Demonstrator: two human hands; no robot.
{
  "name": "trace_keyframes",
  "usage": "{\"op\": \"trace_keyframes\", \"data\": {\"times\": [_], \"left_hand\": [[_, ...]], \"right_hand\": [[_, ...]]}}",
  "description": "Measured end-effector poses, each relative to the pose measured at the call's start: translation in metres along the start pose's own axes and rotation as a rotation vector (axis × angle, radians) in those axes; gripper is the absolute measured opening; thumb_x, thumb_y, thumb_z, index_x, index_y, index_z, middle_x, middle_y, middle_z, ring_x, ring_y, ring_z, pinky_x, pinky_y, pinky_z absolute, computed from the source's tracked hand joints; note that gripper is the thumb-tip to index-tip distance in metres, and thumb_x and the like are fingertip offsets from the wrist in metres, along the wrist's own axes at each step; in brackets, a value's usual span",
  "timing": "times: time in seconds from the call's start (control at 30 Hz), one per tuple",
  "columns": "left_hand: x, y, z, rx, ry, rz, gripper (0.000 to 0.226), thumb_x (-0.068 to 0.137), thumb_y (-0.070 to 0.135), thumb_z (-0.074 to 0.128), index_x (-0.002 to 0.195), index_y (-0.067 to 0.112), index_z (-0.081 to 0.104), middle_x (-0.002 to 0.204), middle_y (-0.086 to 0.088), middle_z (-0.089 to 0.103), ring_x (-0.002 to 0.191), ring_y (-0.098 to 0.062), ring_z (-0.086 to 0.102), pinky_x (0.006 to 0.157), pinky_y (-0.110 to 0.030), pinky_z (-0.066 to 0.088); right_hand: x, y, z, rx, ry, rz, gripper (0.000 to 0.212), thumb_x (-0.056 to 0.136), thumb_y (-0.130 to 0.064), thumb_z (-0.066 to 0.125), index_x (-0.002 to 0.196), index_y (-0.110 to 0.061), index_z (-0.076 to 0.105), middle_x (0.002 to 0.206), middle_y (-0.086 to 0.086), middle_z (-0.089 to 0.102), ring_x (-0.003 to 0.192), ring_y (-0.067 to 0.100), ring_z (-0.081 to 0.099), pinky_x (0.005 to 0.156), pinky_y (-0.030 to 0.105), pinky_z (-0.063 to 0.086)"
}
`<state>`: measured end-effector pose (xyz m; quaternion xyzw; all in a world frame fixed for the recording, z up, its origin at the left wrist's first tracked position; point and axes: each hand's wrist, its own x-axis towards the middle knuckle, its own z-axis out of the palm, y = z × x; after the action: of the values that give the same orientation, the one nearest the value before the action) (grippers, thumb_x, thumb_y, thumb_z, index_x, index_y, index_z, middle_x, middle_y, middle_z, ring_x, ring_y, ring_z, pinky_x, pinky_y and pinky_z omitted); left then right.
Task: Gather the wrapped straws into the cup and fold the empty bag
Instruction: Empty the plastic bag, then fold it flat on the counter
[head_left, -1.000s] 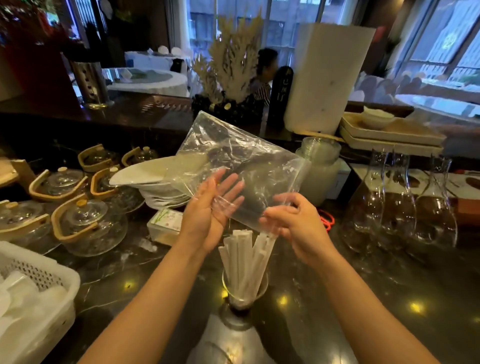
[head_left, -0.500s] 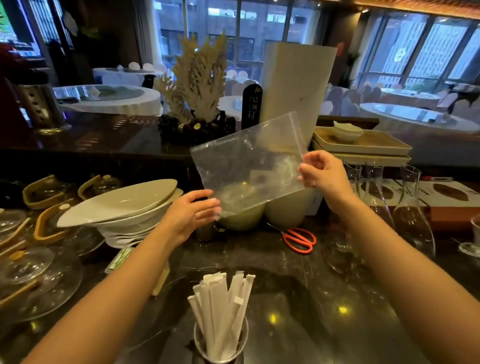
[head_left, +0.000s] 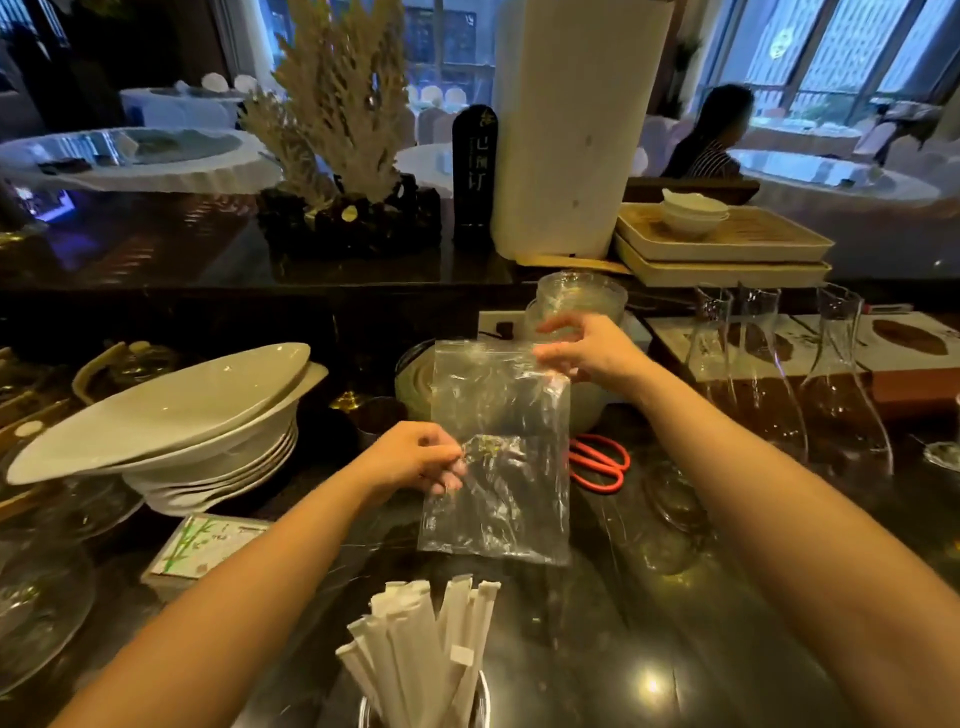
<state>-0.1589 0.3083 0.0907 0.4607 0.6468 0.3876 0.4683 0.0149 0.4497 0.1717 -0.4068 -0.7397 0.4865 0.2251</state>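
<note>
An empty clear plastic bag (head_left: 501, 457) hangs flat over the dark counter, upright and narrow. My left hand (head_left: 415, 460) pinches its left edge about halfway down. My right hand (head_left: 584, 351) grips its top right corner, farther from me. Several white paper-wrapped straws (head_left: 426, 654) stand bunched in a glass cup (head_left: 480, 699) at the bottom edge, near me, below the bag.
Red scissors (head_left: 597, 462) lie right of the bag. A stack of white plates (head_left: 171, 415) sits left, a small printed box (head_left: 208, 545) in front of it. Glass carafes (head_left: 779, 374) stand right. Clear bowls (head_left: 576, 301) and trays (head_left: 722, 249) are behind.
The bag has come down from a wide, raised spread to a narrower upright sheet low over the counter. Both hands shifted their grip, the left now pinching mid-edge.
</note>
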Motion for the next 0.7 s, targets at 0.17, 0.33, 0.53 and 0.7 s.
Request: {"op": "trace_keyframes", "data": {"times": [0.17,0.33,0.53,0.7], "left_hand": [[0.018,-0.051,0.019,-0.221,0.100,-0.174,0.020,0.089,0.005,0.049,0.070,0.007,0.056,0.061,-0.007,0.055,0.043,-0.005,0.054,0.043,-0.017,0.046],[0.025,-0.085,0.036,-0.002,0.183,-0.261,0.023,0.076,-0.002,0.063,0.070,0.014,0.047,0.064,-0.010,0.053,0.056,-0.021,0.052,0.050,-0.026,0.045],[0.017,-0.095,0.051,0.335,0.209,-0.129,0.092,0.075,0.009,0.070,0.143,0.019,0.008,0.080,-0.018,0.067,0.063,-0.022,0.061,0.065,-0.033,0.052],[0.016,-0.101,0.047,1.029,0.061,-0.082,0.063,0.087,0.045,0.048,0.140,0.023,0.024,0.122,-0.015,0.051,0.110,-0.031,0.051,0.086,-0.040,0.046]], "right_hand": [[0.004,0.074,0.034,0.282,-0.093,0.297,0.073,0.082,0.003,0.061,0.140,-0.013,0.020,0.058,0.003,0.057,0.039,0.005,0.050,0.046,0.024,0.049],[-0.015,0.137,0.070,-0.072,-0.135,0.265,0.080,0.078,0.012,0.058,0.144,-0.013,0.020,0.056,0.007,0.051,0.036,0.004,0.050,0.033,0.014,0.039],[-0.025,0.158,0.088,-0.240,-0.122,0.278,0.058,0.081,0.011,0.054,0.133,-0.014,0.045,0.067,0.008,0.057,0.050,0.017,0.053,0.041,0.019,0.049],[-0.036,0.158,0.093,-0.751,-0.192,0.173,0.041,0.090,-0.021,0.054,0.130,-0.016,0.049,0.124,0.013,0.047,0.110,0.031,0.052,0.087,0.039,0.046]]}}
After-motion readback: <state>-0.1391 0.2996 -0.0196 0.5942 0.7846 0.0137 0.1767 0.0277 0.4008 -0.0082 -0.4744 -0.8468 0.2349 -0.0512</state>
